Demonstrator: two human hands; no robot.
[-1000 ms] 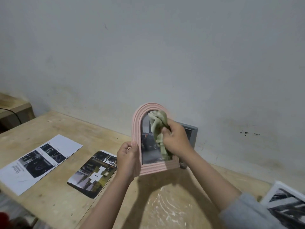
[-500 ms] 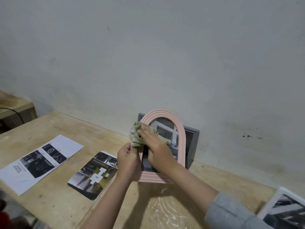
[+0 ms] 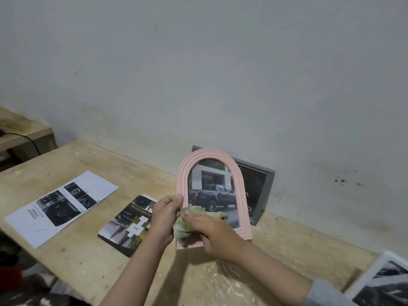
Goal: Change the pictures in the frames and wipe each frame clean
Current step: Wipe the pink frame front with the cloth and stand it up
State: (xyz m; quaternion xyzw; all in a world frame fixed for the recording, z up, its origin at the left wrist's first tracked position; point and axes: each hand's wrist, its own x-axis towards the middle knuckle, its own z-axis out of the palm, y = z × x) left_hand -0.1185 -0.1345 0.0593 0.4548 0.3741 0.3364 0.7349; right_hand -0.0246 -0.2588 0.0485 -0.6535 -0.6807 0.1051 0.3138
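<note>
A pink arched picture frame (image 3: 239, 184) stands upright above the wooden table, showing a photo of a dark pickup truck. My left hand (image 3: 164, 215) grips its left edge low down. My right hand (image 3: 215, 231) presses a crumpled green cloth (image 3: 187, 225) against the frame's lower left corner. Behind it a grey rectangular frame (image 3: 266, 191) leans against the wall, mostly hidden by the pink one.
The wooden table (image 3: 88, 257) holds a white printed sheet (image 3: 64, 206) at the left and a dark photo print (image 3: 128, 228) beside my left hand. Another print (image 3: 384, 281) lies at the right edge. A wall runs close behind; a lower wooden bench (image 3: 24, 133) stands far left.
My right hand has carried the cloth from the top of the arch, across the left side, down to the lower left corner. The truck photo is now uncovered. The left hand kept its grip.
</note>
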